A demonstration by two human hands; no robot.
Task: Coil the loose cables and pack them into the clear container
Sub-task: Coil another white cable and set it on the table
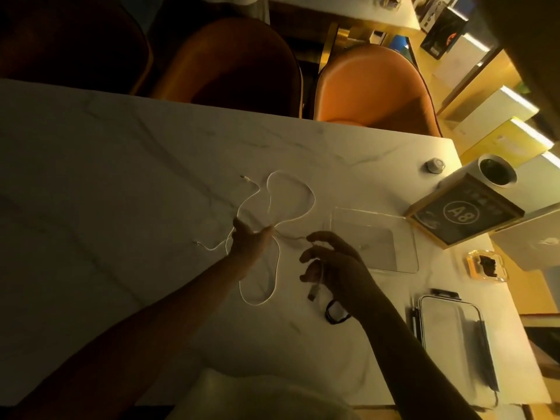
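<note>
A long white cable (306, 189) lies in loose loops on the white marble table (121, 177). My left hand (248, 241) pinches it where the loops cross. My right hand (336, 265) holds a strand of the same cable, and its USB plug (312, 294) dangles below the fingers. The clear container (406, 237) sits empty just right of my right hand. A small black coiled cable (335, 313) lies on the table under my right wrist.
The container's lid (451, 325) with clips lies at the near right, a pen (414, 322) beside it. A box marked A8 (466, 213), a white cup (497, 171), a small jar (435, 165) and a glass ashtray (485, 266) stand along the right edge. Orange chairs (372, 86) face the far side.
</note>
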